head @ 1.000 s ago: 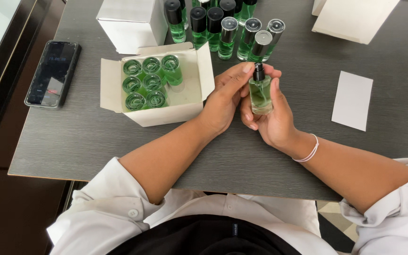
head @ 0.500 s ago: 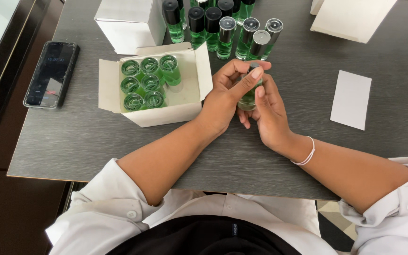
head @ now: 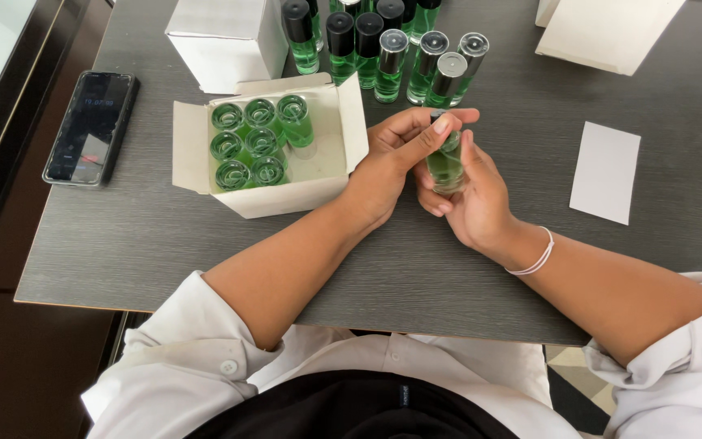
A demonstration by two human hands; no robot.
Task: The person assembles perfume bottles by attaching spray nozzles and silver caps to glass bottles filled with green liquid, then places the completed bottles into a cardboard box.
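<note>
Both hands meet over the dark table around one small green glass bottle (head: 447, 165). My right hand (head: 469, 199) cups the bottle's body from below and the right. My left hand (head: 392, 158) reaches over it, the fingers covering the cap at the top. Just left of my hands stands an open white cardboard box (head: 331, 180) that holds several green bottles (head: 252, 145) upright, with bare room on its right side. Behind my hands stands a cluster of several more capped green bottles (head: 392, 49).
A black phone (head: 91, 126) lies near the table's left edge. A closed white box (head: 225, 41) stands at the back left. A white card (head: 605, 171) lies to the right, and flat white cartons (head: 607, 32) sit at the back right.
My left hand has moved over the bottle's top and now hides its black cap, which was in plain view a second ago. The bottle has shifted slightly up and tilted.
</note>
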